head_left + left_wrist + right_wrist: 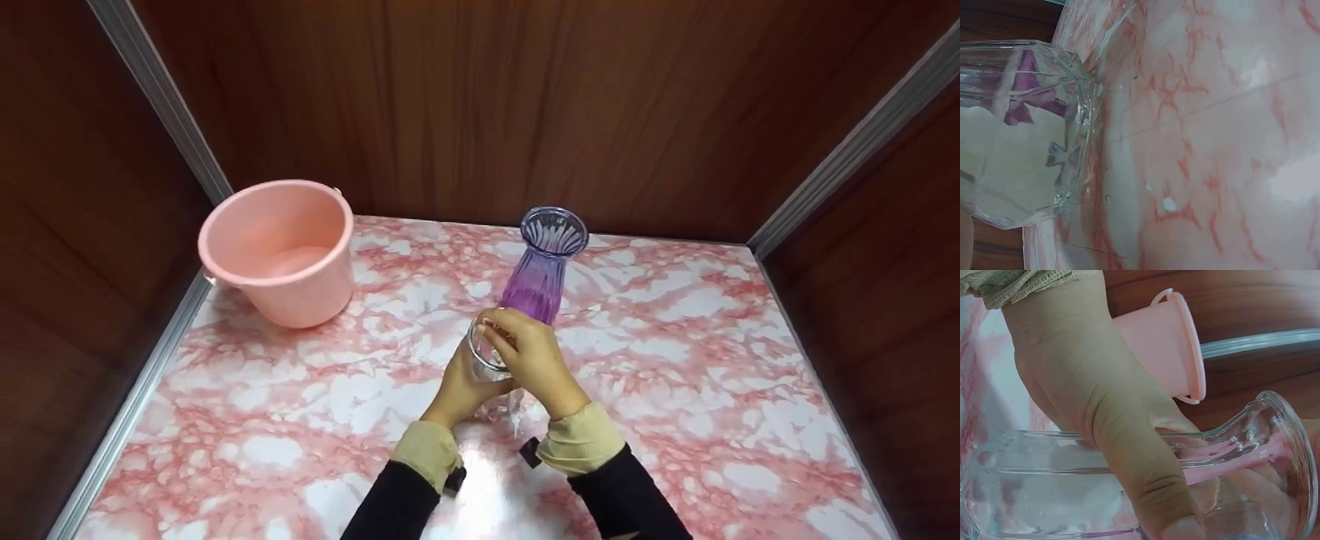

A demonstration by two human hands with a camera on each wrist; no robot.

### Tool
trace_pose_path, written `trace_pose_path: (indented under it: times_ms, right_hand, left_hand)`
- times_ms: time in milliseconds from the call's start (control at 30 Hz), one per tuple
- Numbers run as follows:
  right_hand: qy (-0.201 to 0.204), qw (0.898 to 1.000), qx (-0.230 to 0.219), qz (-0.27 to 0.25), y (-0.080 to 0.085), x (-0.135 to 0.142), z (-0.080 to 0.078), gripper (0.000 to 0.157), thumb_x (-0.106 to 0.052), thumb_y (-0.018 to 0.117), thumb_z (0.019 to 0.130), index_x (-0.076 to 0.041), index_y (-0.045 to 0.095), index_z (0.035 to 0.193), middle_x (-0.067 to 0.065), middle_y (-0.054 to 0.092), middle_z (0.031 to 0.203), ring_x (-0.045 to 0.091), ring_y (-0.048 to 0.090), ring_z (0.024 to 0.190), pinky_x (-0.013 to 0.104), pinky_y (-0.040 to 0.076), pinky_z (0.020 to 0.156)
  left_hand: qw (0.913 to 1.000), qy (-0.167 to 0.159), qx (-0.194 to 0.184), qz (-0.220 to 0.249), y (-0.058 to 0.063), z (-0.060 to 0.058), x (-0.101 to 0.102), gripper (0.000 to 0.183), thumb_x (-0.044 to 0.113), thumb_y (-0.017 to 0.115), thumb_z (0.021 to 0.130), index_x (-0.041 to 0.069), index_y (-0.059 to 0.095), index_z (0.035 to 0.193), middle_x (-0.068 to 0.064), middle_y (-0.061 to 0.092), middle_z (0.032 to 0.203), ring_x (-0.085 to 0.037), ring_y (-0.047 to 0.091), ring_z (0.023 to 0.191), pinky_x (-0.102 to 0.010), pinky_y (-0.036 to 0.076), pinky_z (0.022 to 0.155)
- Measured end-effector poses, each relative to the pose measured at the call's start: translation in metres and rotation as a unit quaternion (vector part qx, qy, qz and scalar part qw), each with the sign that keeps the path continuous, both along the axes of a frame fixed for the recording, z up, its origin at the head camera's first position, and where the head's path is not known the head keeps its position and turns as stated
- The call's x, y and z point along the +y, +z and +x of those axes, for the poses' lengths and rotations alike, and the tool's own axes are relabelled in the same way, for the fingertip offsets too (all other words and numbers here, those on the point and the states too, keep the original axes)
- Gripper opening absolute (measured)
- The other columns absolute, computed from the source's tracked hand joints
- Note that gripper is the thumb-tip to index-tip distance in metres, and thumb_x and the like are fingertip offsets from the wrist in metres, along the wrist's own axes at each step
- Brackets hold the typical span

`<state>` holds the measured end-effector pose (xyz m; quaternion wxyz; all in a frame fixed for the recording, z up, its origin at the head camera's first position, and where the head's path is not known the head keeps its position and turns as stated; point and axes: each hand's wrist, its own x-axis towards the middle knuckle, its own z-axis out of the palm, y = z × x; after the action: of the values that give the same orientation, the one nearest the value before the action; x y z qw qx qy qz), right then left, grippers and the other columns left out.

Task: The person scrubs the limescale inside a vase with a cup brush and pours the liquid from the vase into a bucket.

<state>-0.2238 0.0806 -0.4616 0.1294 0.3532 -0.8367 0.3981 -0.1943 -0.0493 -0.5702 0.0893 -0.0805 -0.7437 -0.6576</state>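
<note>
My left hand (457,390) grips a clear, faceted glass vase (1050,489) round its body, its thumb crossing the front in the right wrist view. The vase leans with its flared mouth upward. Over that mouth, my right hand (536,360) curls its fingers at the rim, pinching a pink strip (1230,469) that shows inside the neck; most of the strip is hidden by glass and fingers. The vase's base (1072,140) is close over the tabletop in the left wrist view. Just behind my hands stands a ribbed purple glass vase (540,277), its lower end covered by my right hand.
A pink bucket (300,296) stands at the back left. Water drops (1169,203) lie on the red-and-white marbled tabletop (712,390) below the clear vase. Dark wooden panels (450,112) with metal corner strips (847,142) enclose the back and sides.
</note>
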Motion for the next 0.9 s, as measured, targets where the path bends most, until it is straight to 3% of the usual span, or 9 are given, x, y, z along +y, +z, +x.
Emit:
trace_pose_path:
  times_ms: [200,500,700,900]
  right_hand:
    - [-0.016,0.999,0.028,-0.007,-0.001,-0.010,0.001,0.012,-0.012,0.069,0.096,-0.007,0.074,0.106,0.005,0.072,0.097,0.021,0.069,0.087,0.037,0.059,0.081]
    - [-0.045,0.997,0.068,-0.008,-0.006,-0.020,0.005,0.008,-0.011,0.068,0.096,-0.008,0.072,0.103,0.003,0.066,0.089,0.017,0.062,0.072,0.033,0.057,0.067]
    - [-0.045,0.995,0.088,0.022,-0.007,-0.022,0.007,0.010,-0.006,0.069,0.094,-0.007,0.071,0.104,0.005,0.063,0.089,0.023,0.065,0.072,0.039,0.058,0.066]
    - [-0.061,0.993,0.092,0.048,-0.005,-0.011,0.007,0.013,-0.006,0.071,0.092,-0.008,0.072,0.105,0.007,0.065,0.090,0.028,0.067,0.075,0.043,0.059,0.068]
  left_hand:
    - [0.9998,0.008,0.005,-0.015,0.003,-0.001,-0.008,0.103,0.019,0.090,0.073,0.002,0.029,0.155,-0.015,0.046,0.151,-0.031,0.045,0.138,-0.045,0.035,0.118]
    - [0.9995,0.014,0.011,-0.025,0.002,0.001,-0.014,0.105,0.020,0.091,0.072,0.000,0.030,0.155,-0.016,0.046,0.152,-0.030,0.044,0.139,-0.044,0.033,0.119]
    - [0.9996,0.023,0.016,0.004,-0.002,0.004,-0.013,0.103,0.009,0.089,0.069,-0.004,0.030,0.153,-0.022,0.047,0.149,-0.036,0.046,0.136,-0.047,0.035,0.118]
    - [0.9992,-0.002,0.020,0.035,-0.004,-0.002,0.000,0.101,0.006,0.087,0.070,-0.004,0.031,0.152,-0.023,0.048,0.147,-0.035,0.050,0.133,-0.043,0.038,0.116]
